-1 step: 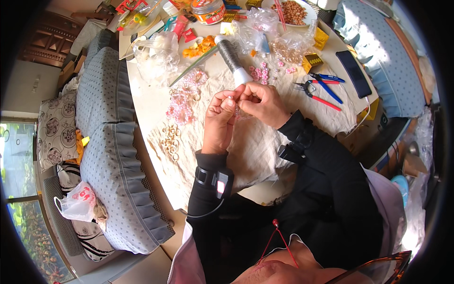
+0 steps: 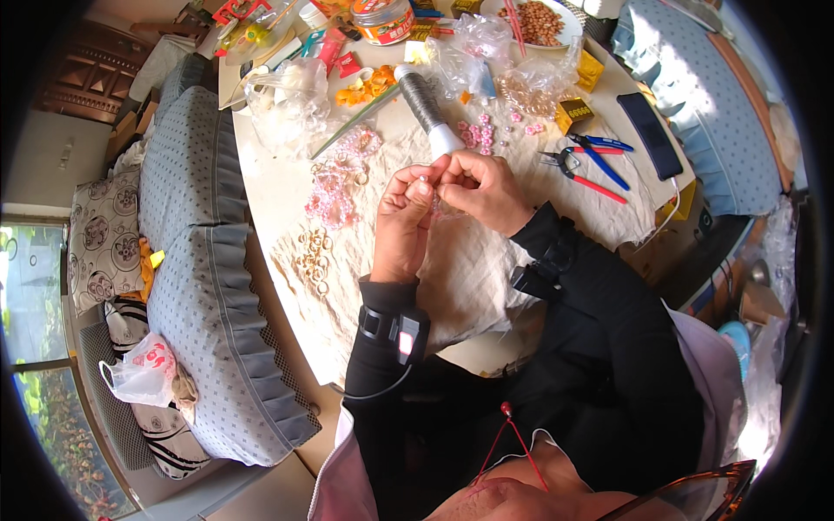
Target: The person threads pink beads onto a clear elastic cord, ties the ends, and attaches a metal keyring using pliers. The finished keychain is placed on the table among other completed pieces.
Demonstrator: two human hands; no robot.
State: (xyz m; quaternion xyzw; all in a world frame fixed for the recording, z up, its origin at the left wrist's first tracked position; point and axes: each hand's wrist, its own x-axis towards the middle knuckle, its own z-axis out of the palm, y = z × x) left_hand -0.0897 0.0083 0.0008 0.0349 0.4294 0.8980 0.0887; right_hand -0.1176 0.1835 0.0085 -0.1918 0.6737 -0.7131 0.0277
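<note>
My left hand (image 2: 401, 221) pinches a small whitish bead (image 2: 423, 179) between thumb and forefinger. Beside it, almost touching, my right hand (image 2: 488, 189) has its fingers pressed together; whatever they grip is hidden. A bit of pink beadwork (image 2: 438, 211) shows below and between the hands. Just beyond the fingertips lies a spool of grey thread (image 2: 421, 102) with a white end. Strands of pink beads (image 2: 328, 205) and several gold-coloured rings (image 2: 314, 260) rest on the cloth to the left. Loose pink flower-shaped beads (image 2: 476, 135) lie past the right hand.
Red-and-blue-handled pliers and cutters (image 2: 599, 165) lie right of my hands, near a black phone (image 2: 650, 135) with a cable. Plastic bags (image 2: 291, 97), orange peel (image 2: 372, 85), a jar (image 2: 382, 22) and a plate (image 2: 569, 30) of nuts crowd the far side. Cream cloth (image 2: 469, 278) covers the near table.
</note>
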